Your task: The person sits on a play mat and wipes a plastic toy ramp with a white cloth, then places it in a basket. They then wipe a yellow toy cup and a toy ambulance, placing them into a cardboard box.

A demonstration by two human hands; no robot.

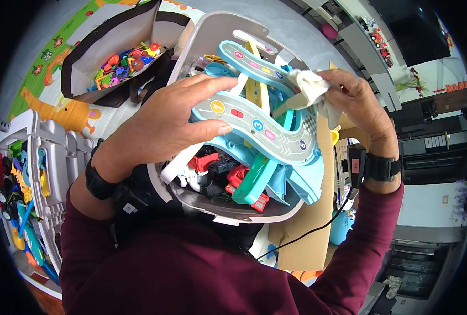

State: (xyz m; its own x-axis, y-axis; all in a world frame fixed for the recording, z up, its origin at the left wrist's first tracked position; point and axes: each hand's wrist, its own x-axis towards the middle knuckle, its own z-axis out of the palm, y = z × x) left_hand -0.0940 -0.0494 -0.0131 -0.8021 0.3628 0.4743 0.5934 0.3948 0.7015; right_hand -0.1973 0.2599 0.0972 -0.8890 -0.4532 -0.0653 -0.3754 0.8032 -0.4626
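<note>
A toy car track (281, 138) with light-blue edges, grey winding lanes and printed numbers rests on top of a filled grey plastic storage bin (217, 24). My left hand (150, 120) grips the track's left end, thumb along the near edge and fingers over the far side. Pinched in my right hand (360, 100) is a crumpled white cloth (311, 88), held against the track's right part. A green ramp (253, 183) slopes down on the near side. Below it lie red toy vehicles (237, 177) and a white figure (188, 179), partly hidden by the track.
A dark-rimmed bag (99, 47) with small colourful toys stands at the far left. Another bin (52, 165) of toys is at my left. On the right, an open cardboard box (300, 244) stands close to the bin. A black cable (304, 238) trails from my right wrist.
</note>
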